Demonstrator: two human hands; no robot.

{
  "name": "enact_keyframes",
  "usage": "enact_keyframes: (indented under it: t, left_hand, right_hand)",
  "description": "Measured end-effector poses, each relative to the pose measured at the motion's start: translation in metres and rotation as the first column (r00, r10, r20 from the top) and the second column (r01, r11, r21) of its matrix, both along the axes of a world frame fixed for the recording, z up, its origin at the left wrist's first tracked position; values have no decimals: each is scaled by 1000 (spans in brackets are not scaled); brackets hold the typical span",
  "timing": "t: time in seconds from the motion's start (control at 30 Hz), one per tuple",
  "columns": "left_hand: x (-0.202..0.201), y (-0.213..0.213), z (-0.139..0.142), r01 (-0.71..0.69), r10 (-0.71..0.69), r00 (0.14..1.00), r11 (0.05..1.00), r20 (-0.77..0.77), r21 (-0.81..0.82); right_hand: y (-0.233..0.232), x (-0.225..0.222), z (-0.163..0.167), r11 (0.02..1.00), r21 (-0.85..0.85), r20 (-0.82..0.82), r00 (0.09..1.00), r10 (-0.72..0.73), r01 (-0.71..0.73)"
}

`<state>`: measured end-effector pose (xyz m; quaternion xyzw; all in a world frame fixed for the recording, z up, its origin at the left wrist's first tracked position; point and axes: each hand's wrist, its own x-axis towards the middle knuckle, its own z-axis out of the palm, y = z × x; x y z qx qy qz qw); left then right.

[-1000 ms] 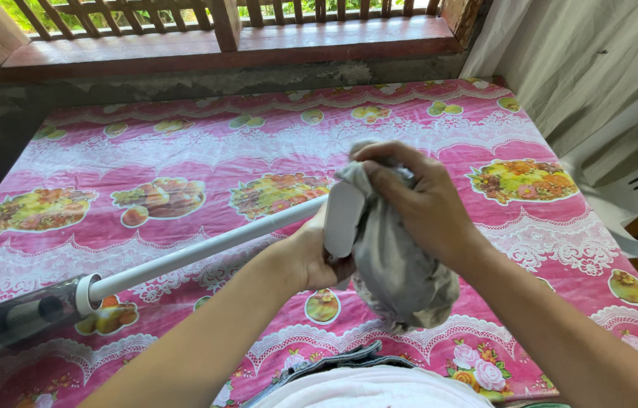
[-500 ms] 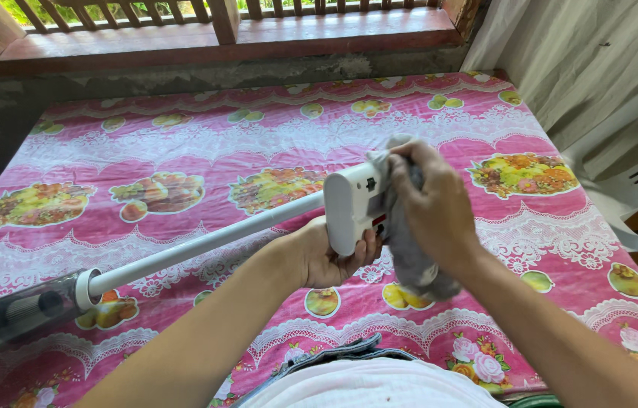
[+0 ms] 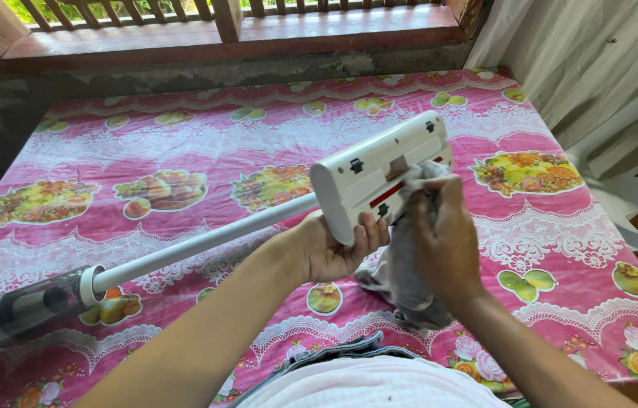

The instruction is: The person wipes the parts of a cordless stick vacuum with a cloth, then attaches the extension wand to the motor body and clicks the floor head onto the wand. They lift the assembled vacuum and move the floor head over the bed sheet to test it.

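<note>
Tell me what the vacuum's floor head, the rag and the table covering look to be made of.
The vacuum head looks like hard white plastic: smooth moulded panels, slightly glossy. The grey cloth seems soft woven or knit fabric: it hangs in limp, matte folds under the right hand. The pink tablecloth is probably vinyl or oilcloth: printed fruit pattern, lying flat with a faint sheen, though the look leaves this open.

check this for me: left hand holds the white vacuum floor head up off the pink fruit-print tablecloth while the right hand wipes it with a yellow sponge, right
Not quite. In the head view the right hand wipes with a crumpled grey cloth, not a yellow sponge. The rest holds: the left hand holds the white plastic vacuum floor head up off the pink fruit-print tablecloth.
</note>
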<state>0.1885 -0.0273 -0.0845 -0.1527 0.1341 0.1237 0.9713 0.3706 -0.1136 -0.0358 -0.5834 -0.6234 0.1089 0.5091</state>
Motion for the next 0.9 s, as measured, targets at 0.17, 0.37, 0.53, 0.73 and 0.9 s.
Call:
enact_keyframes:
  t: [0.17,0.37,0.53,0.73,0.9]
  left_hand:
    - [2,-3,-1,-23,24,997,1000,-70,18]
    - [-10,-11,0,-3,112,903,967,-415,255]
    - [-1,-19,12,329,267,610,771,-746,545]
    - [10,-28,36,510,421,445,606,-791,610]
    - [17,-36,39,638,411,389,526,-825,562]
  right_hand:
    - [2,2,-9,997,46,162,985,60,-68]
    - [38,43,-4,989,-100,35,994,-104,107]
    - [42,43,25,997,-76,69,997,32,-27]
    - [52,52,21,942,-257,245,928,281,-217]
    - [56,80,15,839,-537,272,959,75,86]
